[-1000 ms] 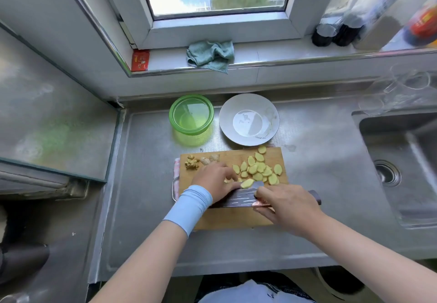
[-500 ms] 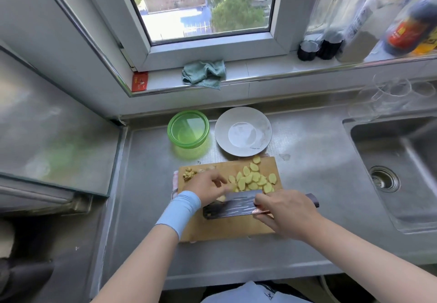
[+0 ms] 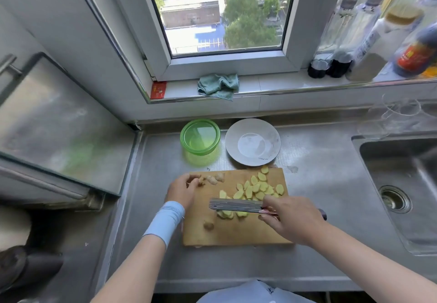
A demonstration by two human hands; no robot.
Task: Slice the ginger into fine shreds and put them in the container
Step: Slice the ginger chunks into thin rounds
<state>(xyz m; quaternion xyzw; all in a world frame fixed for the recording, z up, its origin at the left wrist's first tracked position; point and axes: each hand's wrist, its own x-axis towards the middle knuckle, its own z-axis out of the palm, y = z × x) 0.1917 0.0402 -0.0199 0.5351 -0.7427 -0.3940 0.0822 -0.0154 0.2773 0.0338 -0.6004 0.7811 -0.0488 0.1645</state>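
**Fingers (image 3: pixel 268 218) curled round cleaver over ginger**

Pale yellow ginger slices (image 3: pixel 257 188) lie scattered on the wooden cutting board (image 3: pixel 236 234) under the steel cleaver (image 3: pixel 236 205). The right hand (image 3: pixel 290 220) grips the cleaver, blade running left-right, tip left. The left hand (image 3: pixel 183 190) curls beside far-left knobbly ginger scraps (image 3: pixel 216 179); grip unclear. A round green plastic container (image 3: pixel 199 137) stands farther off.

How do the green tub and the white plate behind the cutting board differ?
The green tub is translucent and tall-walled; the white plate is opaque and shallow. The tub stands left of the plate. Both are round, sit behind the board and hold no ginger slices.
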